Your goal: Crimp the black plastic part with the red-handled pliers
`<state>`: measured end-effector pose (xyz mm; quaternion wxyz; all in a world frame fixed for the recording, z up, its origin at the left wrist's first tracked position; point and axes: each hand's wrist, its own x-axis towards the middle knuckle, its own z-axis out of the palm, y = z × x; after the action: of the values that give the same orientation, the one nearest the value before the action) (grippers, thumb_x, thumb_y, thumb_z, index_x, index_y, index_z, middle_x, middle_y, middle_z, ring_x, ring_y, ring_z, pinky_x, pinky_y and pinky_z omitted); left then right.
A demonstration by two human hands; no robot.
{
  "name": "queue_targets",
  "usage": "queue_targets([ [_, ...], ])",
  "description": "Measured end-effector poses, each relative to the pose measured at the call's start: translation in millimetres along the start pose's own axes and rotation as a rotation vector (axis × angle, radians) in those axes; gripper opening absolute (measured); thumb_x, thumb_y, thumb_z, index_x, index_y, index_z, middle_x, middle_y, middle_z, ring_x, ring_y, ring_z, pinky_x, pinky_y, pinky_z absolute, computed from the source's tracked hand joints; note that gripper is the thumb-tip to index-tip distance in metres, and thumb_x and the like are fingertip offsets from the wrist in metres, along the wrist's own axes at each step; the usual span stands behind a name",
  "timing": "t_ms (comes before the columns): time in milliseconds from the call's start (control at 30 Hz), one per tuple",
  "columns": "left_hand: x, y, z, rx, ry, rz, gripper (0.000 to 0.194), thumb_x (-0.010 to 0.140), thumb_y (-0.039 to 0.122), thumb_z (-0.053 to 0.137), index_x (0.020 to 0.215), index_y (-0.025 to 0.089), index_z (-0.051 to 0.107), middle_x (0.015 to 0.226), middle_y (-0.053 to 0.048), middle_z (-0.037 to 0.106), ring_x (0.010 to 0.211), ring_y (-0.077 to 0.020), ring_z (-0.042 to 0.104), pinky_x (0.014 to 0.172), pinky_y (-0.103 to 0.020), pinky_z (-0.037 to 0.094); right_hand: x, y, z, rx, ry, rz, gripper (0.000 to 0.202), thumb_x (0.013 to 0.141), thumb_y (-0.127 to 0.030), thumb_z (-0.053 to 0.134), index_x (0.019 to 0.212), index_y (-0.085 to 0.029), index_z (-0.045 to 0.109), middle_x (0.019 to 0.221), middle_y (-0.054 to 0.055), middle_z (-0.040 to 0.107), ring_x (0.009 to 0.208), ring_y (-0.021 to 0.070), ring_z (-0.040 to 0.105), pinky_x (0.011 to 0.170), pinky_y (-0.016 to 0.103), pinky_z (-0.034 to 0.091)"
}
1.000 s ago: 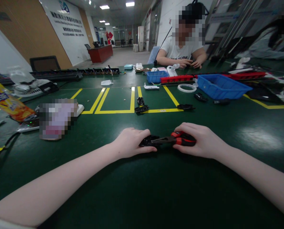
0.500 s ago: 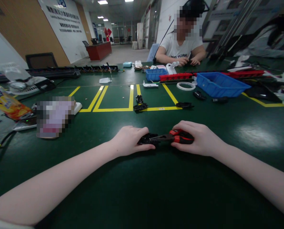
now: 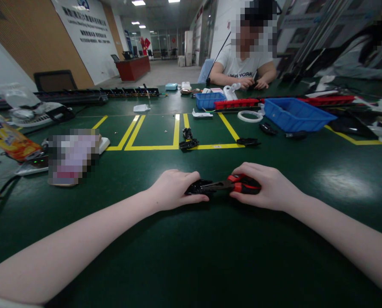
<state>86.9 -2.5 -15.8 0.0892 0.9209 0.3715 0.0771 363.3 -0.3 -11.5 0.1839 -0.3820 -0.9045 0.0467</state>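
Note:
My left hand (image 3: 178, 188) is closed around a small black plastic part (image 3: 198, 187), low over the green table. The fingers cover much of that part, so its exact kind does not show. In my right hand (image 3: 268, 186) is a pair of red-and-black-handled pliers (image 3: 242, 184), its jaws pointing left. The jaw tips reach the black part between my hands; whether they grip it I cannot tell. Beyond my hands lie more black plastic pieces (image 3: 189, 143) on the yellow tape, and another black piece (image 3: 248, 141) is to their right.
A blue bin (image 3: 296, 114) stands at the back right, with a white tape ring (image 3: 249, 116) beside it. At left are a blurred-out phone-like object (image 3: 75, 158) and an orange snack bag (image 3: 10, 134). Across the table sits a person (image 3: 244, 64) with both hands together.
My hands, the pliers and the black part stay in the same place. At the far right, the other person's arm has shifted slightly.

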Motion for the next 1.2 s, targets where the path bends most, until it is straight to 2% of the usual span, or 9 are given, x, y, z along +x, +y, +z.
queue_targets([
  [967,-1.9,-0.5,1.0,-0.002,0.028,0.008,0.045,0.09,0.064,0.043,0.095,0.02,0.051,0.077,-0.001,0.062,0.062,-0.0161,0.055,0.056,-0.025,0.033,-0.3,0.7,0.6,-0.011,0.007,-0.007,0.035,0.08,-0.049,0.061,0.1,-0.02,0.057,0.094,0.008,0.065,0.078,0.0204,0.062,0.066,0.033,0.05],
  [1200,-1.2,-0.2,0.0,-0.018,-0.001,-0.003,0.045,0.089,0.064,0.044,0.096,0.02,0.051,0.077,-0.001,0.062,0.063,-0.0162,0.056,0.056,-0.025,0.035,0.6,-4.3,-0.6,-0.031,-0.002,0.001,0.036,0.078,-0.049,0.062,0.098,-0.019,0.059,0.092,0.008,0.066,0.078,0.021,0.063,0.066,0.034,0.05],
])
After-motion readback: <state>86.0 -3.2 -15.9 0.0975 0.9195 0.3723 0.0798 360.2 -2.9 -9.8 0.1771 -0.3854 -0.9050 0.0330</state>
